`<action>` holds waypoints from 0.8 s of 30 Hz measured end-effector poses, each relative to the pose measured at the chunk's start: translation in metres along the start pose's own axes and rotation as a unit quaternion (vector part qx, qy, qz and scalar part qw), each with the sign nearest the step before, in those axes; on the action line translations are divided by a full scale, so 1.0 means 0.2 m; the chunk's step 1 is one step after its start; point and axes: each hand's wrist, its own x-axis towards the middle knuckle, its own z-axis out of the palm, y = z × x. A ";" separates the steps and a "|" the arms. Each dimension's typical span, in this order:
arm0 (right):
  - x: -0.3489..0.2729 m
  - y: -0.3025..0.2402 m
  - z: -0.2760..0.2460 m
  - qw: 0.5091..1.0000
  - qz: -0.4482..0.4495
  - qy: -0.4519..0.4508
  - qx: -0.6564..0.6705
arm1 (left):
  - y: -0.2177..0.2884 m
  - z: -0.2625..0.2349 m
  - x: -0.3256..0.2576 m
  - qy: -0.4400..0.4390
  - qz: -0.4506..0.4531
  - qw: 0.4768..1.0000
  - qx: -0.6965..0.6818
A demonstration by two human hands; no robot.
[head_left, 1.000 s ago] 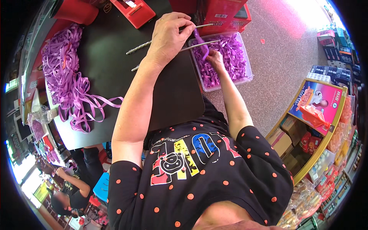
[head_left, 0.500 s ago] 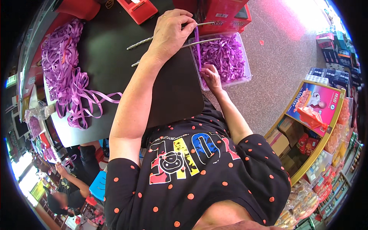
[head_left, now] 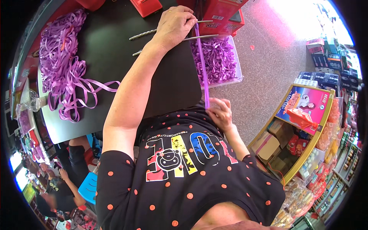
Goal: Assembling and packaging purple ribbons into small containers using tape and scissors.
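A narrow purple ribbon [head_left: 203, 69] runs stretched between my two hands. Pinched at the far table edge, my left hand [head_left: 175, 27] holds its upper end beside two thin metal rods [head_left: 195, 37]. Nearer my body, my right hand [head_left: 220, 114] pinches the lower end with its fingertips, just in front of my shirt. Behind the taut ribbon is a clear plastic box [head_left: 239, 79] filled with a heap of short purple ribbon pieces [head_left: 218, 61]. My left forearm covers part of the rods.
A large tangle of long purple ribbon [head_left: 61, 65] lies on the left of the black table [head_left: 103, 42]. Red boxes [head_left: 222, 17] stand at the far right and a red device [head_left: 147, 7] at the far edge. A gold-edged cabinet [head_left: 287, 134] is to the right. People [head_left: 57, 191] are at lower left.
My right hand has moved down toward my body, away from the box, and the ribbon now spans a longer stretch. My left hand stays near the rods, still pinching.
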 end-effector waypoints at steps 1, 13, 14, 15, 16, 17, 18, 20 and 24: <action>-0.01 -0.05 -0.04 1.000 -0.018 0.022 0.006 | 0.00 0.00 0.00 0.005 -0.001 1.000 -0.002; -0.10 -0.27 -0.18 0.974 0.151 0.063 0.159 | -0.01 0.04 0.00 0.015 0.000 1.000 0.016; -0.09 -0.28 -0.21 0.974 0.150 0.062 0.158 | -0.01 0.04 0.00 0.017 0.000 1.000 0.015; -0.07 -0.30 -0.25 0.970 0.137 0.080 0.184 | -0.02 0.04 0.00 0.018 0.000 1.000 0.014; -0.05 -0.33 -0.30 0.965 0.124 0.098 0.211 | -0.02 0.04 0.00 0.020 -0.001 1.000 0.013; -0.02 -0.35 -0.35 0.961 0.107 0.112 0.227 | -0.02 0.04 0.01 0.018 -0.001 1.000 0.017; 0.02 -0.38 -0.40 0.962 0.108 0.113 0.226 | -0.02 0.04 0.01 0.015 -0.001 1.000 0.019; 0.17 -0.42 -0.49 0.916 0.025 0.160 0.368 | -0.01 0.03 0.00 0.018 -0.002 1.000 0.019; 0.62 -0.38 -0.68 0.920 -0.187 0.091 0.332 | -0.02 0.02 -0.01 0.020 -0.004 1.000 0.017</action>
